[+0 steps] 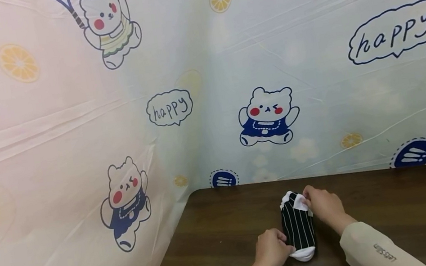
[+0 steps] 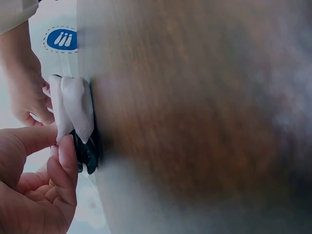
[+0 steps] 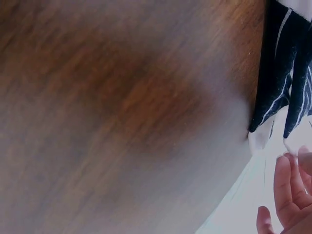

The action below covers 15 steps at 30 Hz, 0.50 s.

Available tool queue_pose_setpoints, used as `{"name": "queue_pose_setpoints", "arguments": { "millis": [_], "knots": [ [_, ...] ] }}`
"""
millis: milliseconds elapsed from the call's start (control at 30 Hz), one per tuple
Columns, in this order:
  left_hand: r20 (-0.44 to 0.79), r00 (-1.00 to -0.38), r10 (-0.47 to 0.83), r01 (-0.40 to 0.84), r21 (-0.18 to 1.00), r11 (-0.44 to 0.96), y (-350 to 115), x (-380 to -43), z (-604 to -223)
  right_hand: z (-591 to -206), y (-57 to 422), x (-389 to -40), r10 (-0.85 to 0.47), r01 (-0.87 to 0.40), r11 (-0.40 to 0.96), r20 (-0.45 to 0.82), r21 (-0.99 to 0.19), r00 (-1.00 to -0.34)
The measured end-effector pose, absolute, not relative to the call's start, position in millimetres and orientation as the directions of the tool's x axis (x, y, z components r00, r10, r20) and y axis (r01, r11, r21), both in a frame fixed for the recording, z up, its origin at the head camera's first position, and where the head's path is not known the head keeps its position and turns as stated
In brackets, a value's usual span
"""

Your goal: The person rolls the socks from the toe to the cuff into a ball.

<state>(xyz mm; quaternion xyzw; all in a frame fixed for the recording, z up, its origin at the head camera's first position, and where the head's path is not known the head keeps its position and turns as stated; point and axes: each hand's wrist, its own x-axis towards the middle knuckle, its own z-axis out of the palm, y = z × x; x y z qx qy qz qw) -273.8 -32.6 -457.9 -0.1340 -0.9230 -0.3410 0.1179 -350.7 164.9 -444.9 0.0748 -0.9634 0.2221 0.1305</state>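
Note:
A pair of socks, black with thin white stripes and white ends, lies lengthwise on the brown table. The left hand pinches the edge near the white toe, at the near end. In the left wrist view, that hand has thumb and finger on the white cloth, which shows two layers. At the far end, the right hand pinches a white patch on the socks' right side. Fingertips of the right hand meet the white edge beyond the striped black cloth in the right wrist view.
The wooden table runs to a printed curtain with cartoon bears behind it. More of that curtain hangs along the table's left edge.

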Motion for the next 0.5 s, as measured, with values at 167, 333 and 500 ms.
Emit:
{"name": "queue_pose_setpoints", "arguments": {
  "millis": [167,333,500],
  "knots": [
    [0.317,-0.935,0.158,0.322,0.576,0.751,-32.3,-274.3,-459.2,-444.6,167.9,-348.7,-0.08,-0.176,0.895,0.24,-0.41,-0.968],
    [0.325,-0.933,0.156,0.322,0.557,0.765,-32.3,-274.0,-460.0,-444.3,169.6,-346.3,-0.075,-0.153,0.896,0.198,-0.416,-0.977],
    [0.337,-0.929,0.15,0.321,0.538,0.779,-33.2,-273.3,-458.5,-442.9,168.1,-344.3,-0.081,-0.161,0.896,0.204,-0.414,-0.976]
  ]
}}
